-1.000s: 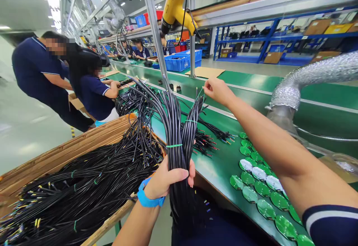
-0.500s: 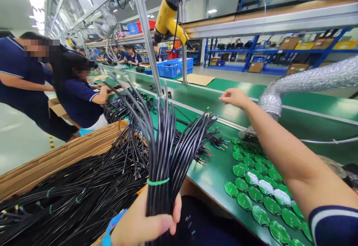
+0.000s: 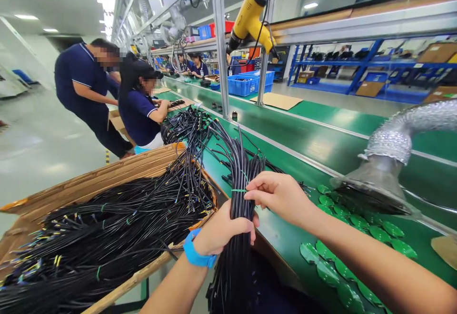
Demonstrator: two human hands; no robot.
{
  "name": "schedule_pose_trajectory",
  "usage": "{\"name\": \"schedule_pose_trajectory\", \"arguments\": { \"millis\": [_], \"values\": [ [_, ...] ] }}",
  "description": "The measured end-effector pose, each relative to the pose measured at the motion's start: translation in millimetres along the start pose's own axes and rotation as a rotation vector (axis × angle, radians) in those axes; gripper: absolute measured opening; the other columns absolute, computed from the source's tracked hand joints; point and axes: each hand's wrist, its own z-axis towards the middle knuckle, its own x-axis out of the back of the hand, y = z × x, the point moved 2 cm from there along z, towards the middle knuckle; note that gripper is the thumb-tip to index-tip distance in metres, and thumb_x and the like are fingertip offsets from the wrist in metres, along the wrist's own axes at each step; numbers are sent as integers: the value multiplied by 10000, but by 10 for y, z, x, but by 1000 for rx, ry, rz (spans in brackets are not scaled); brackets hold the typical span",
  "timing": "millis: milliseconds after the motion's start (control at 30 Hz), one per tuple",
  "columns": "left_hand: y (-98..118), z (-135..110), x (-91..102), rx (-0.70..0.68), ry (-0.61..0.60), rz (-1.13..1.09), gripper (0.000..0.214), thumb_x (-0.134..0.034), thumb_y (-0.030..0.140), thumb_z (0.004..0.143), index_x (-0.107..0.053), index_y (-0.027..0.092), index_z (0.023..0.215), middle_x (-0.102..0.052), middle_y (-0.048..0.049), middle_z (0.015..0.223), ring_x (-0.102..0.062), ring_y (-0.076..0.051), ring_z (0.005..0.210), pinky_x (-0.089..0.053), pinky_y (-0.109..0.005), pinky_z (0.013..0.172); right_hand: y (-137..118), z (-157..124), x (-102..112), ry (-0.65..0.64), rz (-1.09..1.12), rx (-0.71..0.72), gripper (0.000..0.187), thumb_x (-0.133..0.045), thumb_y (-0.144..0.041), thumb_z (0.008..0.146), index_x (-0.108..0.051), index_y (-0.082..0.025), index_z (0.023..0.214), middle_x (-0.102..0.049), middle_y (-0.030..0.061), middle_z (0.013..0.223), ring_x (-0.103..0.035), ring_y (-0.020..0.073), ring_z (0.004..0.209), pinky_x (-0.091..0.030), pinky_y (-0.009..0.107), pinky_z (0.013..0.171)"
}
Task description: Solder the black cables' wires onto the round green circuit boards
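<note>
Right now our left hand (image 3: 223, 230) is closed tight around a bundle of black cables (image 3: 242, 171), gripping it low on its length and holding it upright just over the near edge of the green table (image 3: 282, 245). The bundle's upper ends fan out and lean away from us, while its lower part hangs down past the table edge. A blue wristband (image 3: 195, 255) sits on that wrist. Our right hand (image 3: 280, 195) comes in from the right, its thumb and forefinger pinched narrow on a thin green tie (image 3: 238, 190) that circles the bundle just above the left fist; the other fingers curl loosely beside it. To our left, a cardboard box (image 3: 107, 175) is heaped with more black cables, some banded in green. More loose cables (image 3: 189, 123) lie on the table beyond the bundle. Green discs (image 3: 360, 221) lie spread on the table to the right, partly under a metal hood (image 3: 378, 183) on a silver hose. A yellow heat gun (image 3: 250, 14) hangs from the frame overhead. Further along the table on the left, two people in dark blue shirts (image 3: 137, 114) bend over their own work.
</note>
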Motion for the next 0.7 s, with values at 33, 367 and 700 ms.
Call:
{"name": "schedule_pose_trajectory", "arguments": {
  "millis": [33, 367, 700],
  "values": [
    [5, -4, -16, 4, 7, 8, 330, -603, 170, 599, -462, 146, 896, -593, -6, 740, -554, -100, 517, -439, -220, 493, -2, 8, 31, -26, -12, -8, 128, -674, -323, 740, -624, -206, 727, -603, -9, 682, -550, 120, 555, -452, 265, 512],
    [18, -15, -163, 32, 34, 69, 211, -594, 145, 583, -495, 136, 769, -580, 8, 630, -548, -110, 511, -425, -230, 508, -51, 126, 349, 37, -602, 404, 67, -541, -183, 769, -522, -191, 706, -544, -5, 700, -494, 92, 586, -401, 216, 550],
    [-10, -159, -255, 59, -60, 249, 211, -563, 103, 587, -497, 149, 782, -568, 14, 659, -544, -112, 557, -435, -230, 557, 498, 1278, 1452, 474, -791, -36, 92, -586, -191, 770, -601, -130, 703, -620, 21, 700, -588, 162, 713, -451, 288, 704]
  ]
}}
